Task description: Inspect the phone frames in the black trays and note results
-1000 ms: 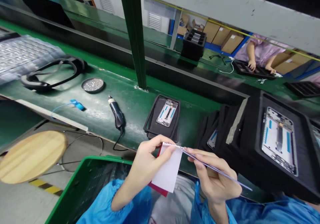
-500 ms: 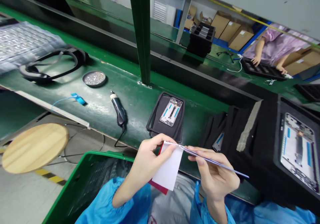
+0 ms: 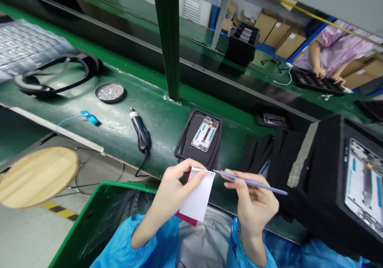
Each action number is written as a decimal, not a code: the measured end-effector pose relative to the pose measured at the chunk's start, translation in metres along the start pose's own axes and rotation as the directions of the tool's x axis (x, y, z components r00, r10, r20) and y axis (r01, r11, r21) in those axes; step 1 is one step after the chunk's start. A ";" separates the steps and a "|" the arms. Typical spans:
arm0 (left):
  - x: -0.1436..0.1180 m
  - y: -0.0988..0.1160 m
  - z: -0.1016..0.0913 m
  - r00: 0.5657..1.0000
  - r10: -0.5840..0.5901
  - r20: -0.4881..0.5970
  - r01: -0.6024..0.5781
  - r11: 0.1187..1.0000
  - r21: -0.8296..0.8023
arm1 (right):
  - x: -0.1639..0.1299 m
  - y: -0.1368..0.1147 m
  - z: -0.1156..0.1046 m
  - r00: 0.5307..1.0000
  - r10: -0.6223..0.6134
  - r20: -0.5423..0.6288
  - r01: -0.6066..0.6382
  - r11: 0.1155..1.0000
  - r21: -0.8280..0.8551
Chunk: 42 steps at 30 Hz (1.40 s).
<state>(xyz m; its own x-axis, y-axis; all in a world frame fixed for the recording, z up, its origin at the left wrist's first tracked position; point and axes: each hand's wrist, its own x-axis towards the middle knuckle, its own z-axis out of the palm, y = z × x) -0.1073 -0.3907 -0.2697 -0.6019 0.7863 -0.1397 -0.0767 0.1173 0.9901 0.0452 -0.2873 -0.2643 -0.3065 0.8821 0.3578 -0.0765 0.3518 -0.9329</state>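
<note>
My left hand (image 3: 181, 184) grips a small white sheet (image 3: 197, 198) near its top edge, thumb in front. Small black dots run along that edge, and a red backing (image 3: 188, 219) shows behind the sheet. In my right hand (image 3: 254, 204) slim purple tweezers (image 3: 249, 182) are pinched between thumb and fingers. Their fine tip points left, at the dotted edge's right end; whether it touches cannot be made out. Beyond my hands, a phone frame (image 3: 205, 134) with blue strips lies on black foam trays (image 3: 194, 154).
An electric screwdriver (image 3: 140, 131), a dish of small parts (image 3: 110, 92) and a black headband (image 3: 56, 76) lie left on the bench. Stacked black trays (image 3: 320, 168) stand right. A green crate (image 3: 101, 186) sits below the bench edge. A co-worker's hands (image 3: 327, 76) are over a tray across the line.
The tweezers have shifted slightly left and turned, now showing a broader side. Both my hands have moved a little left and up in view, still holding the sheet and tweezers.
</note>
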 end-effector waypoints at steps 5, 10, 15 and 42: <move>0.015 -0.036 -0.014 0.999 0.054 0.003 -0.054 0.978 0.200 | 0.022 0.049 0.015 0.956 0.291 -0.039 -0.291 0.957 0.006; 0.029 -0.067 -0.012 0.994 0.086 0.072 -0.103 0.954 0.283 | 0.032 0.100 0.027 0.901 0.433 0.033 -0.433 0.901 -0.003; 0.041 -0.076 -0.009 0.991 0.063 0.118 -0.100 0.935 0.339 | 0.030 0.118 0.034 0.892 0.449 0.057 -0.449 0.893 -0.024; 0.045 -0.077 -0.013 0.994 0.039 0.103 -0.070 0.947 0.313 | 0.027 0.120 0.036 0.916 0.389 0.099 -0.379 0.920 -0.104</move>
<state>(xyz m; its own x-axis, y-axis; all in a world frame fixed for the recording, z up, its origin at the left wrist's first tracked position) -0.1393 -0.3724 -0.3517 -0.5197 0.8483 -0.1011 0.2179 0.2460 0.9445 -0.0067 -0.2324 -0.3685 -0.4043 0.9138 -0.0390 0.1443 0.0216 -0.9893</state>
